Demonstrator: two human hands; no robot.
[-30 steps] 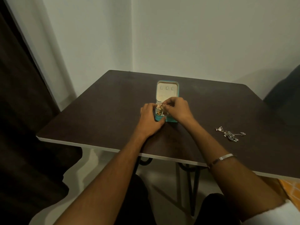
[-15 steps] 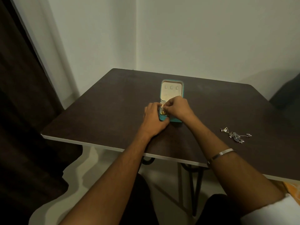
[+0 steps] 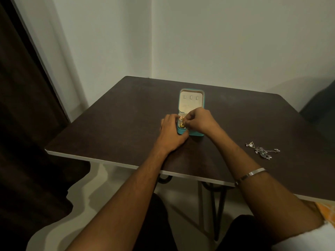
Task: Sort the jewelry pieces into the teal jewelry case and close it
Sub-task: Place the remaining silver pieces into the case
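Across the corner of the room stands a dark brown table (image 3: 112,127) with a pale edge and black hairpin legs, pushed up near two plain walls; a dark curtain (image 3: 23,105) hangs beyond its left edge. Towards the middle of the tabletop lies the teal jewelry case (image 3: 191,104), lid thrown back flat, its cream lining showing three small tabs. Both forearms reach over the near edge and cover most of the case's lower half. The left hand (image 3: 171,133) grips the case's near left corner. The right hand (image 3: 198,120), a silver bangle (image 3: 252,173) on its forearm, pinches a small gold piece (image 3: 182,120) over the left compartments. Silver jewelry (image 3: 262,150) lies near the right edge, well apart from the case.
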